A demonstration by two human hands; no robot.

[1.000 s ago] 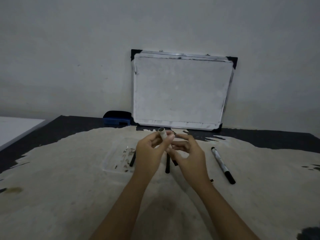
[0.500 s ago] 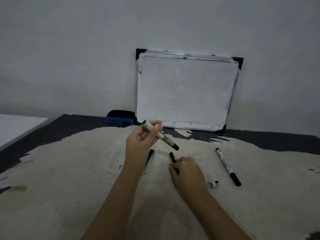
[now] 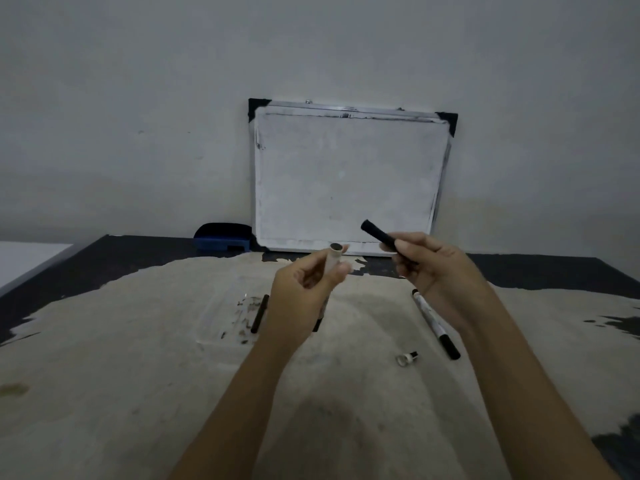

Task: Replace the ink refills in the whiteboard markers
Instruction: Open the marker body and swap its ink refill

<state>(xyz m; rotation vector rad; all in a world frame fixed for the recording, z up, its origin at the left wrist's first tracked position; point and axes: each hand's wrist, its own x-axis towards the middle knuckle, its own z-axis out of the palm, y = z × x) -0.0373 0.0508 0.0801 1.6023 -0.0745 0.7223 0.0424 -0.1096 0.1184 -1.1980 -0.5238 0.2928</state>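
My left hand holds a white marker barrel upright, its open end up and its black tip below the palm. Raised to the right of it, my right hand grips a black ink refill that points up-left toward the barrel's open end, a short gap apart. A second whiteboard marker lies on the table under my right wrist. The marker's small end cap lies near it. Another black refill rests on a clear plastic tray.
A small whiteboard leans on the wall at the back of the table. A blue eraser sits to its left. The worn table top is pale with dark edges.
My right hand has lifted a black refill from the table up toward the barrel. My left hand has turned the barrel upright and moved it right. The view has shifted slightly.
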